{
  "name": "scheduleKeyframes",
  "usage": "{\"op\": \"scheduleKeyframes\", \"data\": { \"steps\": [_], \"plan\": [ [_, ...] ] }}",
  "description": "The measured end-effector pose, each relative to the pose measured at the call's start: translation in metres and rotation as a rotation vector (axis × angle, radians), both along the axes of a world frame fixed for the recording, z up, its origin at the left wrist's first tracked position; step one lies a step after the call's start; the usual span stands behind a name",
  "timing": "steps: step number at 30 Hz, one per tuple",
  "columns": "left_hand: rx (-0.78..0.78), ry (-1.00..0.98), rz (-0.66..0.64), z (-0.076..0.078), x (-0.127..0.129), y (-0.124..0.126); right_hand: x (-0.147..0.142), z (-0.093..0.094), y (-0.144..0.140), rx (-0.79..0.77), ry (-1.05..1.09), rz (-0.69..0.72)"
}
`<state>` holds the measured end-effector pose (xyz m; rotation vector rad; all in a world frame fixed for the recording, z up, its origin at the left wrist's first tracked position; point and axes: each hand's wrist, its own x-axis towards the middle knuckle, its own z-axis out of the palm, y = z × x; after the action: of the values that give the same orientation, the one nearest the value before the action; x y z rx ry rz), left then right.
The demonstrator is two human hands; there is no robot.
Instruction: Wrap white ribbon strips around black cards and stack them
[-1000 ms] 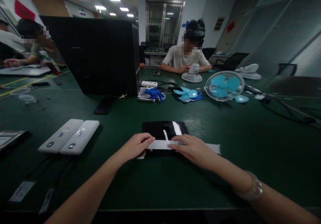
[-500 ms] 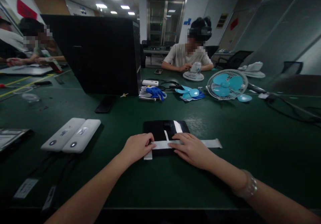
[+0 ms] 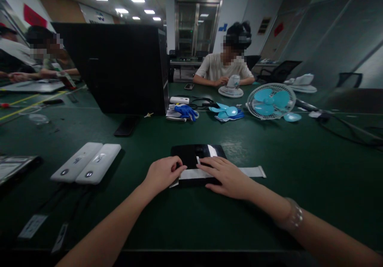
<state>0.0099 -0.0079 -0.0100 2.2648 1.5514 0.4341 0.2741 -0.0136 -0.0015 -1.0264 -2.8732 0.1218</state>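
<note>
A flat black device with a glossy right part lies on the green table in front of me. Across its near side runs a wide white ribbon cable, its connector end sticking out to the right. My left hand is closed, thumb and forefinger together on the cable's left part, where a short end hangs down at the near corner. My right hand lies with its fingers stretched over the cable and the device. By its fingertips shows a narrow white strip, partly covered.
Two white power-bank-like units with cords lie at left, near a dark phone. A large black computer case stands behind. Beyond are blue gloves, a fan blade, a fan head and a seated person.
My right fingers have shifted slightly left and away from me, onto the narrow strip. My left hand has barely moved; the short cable end beneath it now looks more tilted.
</note>
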Motion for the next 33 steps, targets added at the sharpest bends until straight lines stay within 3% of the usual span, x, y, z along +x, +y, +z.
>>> {"op": "scheduleKeyframes", "data": {
  "steps": [6, 10, 18, 25, 33],
  "plan": [
    [0.023, -0.213, 0.209, -0.004, -0.011, 0.008, -0.002, -0.003, 0.021, -0.078, -0.016, -0.058],
    [0.019, -0.299, 0.236, -0.009, -0.015, 0.011, 0.000, -0.004, 0.022, -0.069, -0.021, -0.065],
    [-0.008, -0.286, 0.222, -0.009, -0.014, 0.008, 0.023, -0.001, 0.022, -0.047, -0.063, -0.101],
    [-0.004, -0.280, 0.195, -0.011, -0.016, 0.009, 0.082, -0.013, 0.045, 0.003, -0.110, -0.356],
    [-0.038, -0.305, 0.190, -0.014, -0.019, 0.010, 0.183, -0.026, 0.073, 0.048, -0.135, -0.747]
  ]
}}
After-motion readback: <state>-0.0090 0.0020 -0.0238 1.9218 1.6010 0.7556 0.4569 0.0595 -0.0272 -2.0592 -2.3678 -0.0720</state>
